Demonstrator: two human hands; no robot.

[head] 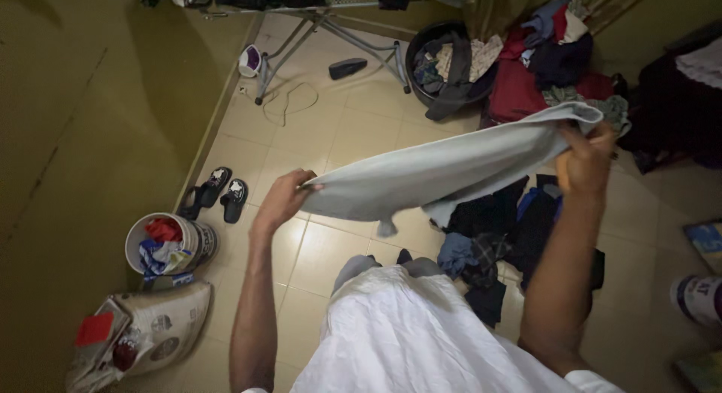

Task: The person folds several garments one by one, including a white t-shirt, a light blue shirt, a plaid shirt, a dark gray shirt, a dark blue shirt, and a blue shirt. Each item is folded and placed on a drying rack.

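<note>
A pale grey-blue cloth garment (444,167) is stretched out in the air between both hands, above a tiled floor. My left hand (284,199) grips its lower left end. My right hand (585,158) pinches the upper right end, held higher. A short flap of the cloth hangs down near the middle. Below it I see my white garment (406,333) and my feet.
Dark clothes (496,242) lie heaped on the floor at right. A round basket of clothes (451,62) and a red pile (526,84) sit at the back, by ironing board legs (316,39). Sandals (226,194), a white bucket (171,242) and a sack (150,333) line the left wall.
</note>
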